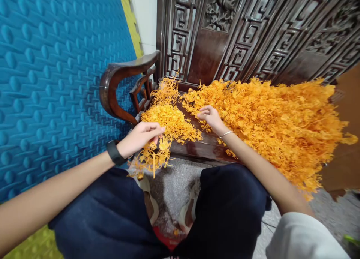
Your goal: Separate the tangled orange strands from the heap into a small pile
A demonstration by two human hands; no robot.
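Small pile (171,118) maybe done, big pile (281,120) left, we reckon
Left hand (142,134) pinches orange bits (163,145); right hand (211,119) half-curled, can't tell its grip.

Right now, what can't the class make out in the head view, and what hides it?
Head view:
- Left hand: the hand itself hides whether it grips the loose orange pieces.
- Right hand: too small to tell whether it pinches anything.
- Bench seat: partly covered by the large orange pile.
- Red object: dark trousers cover most of it.
- Brown cardboard: cut off by the right edge.
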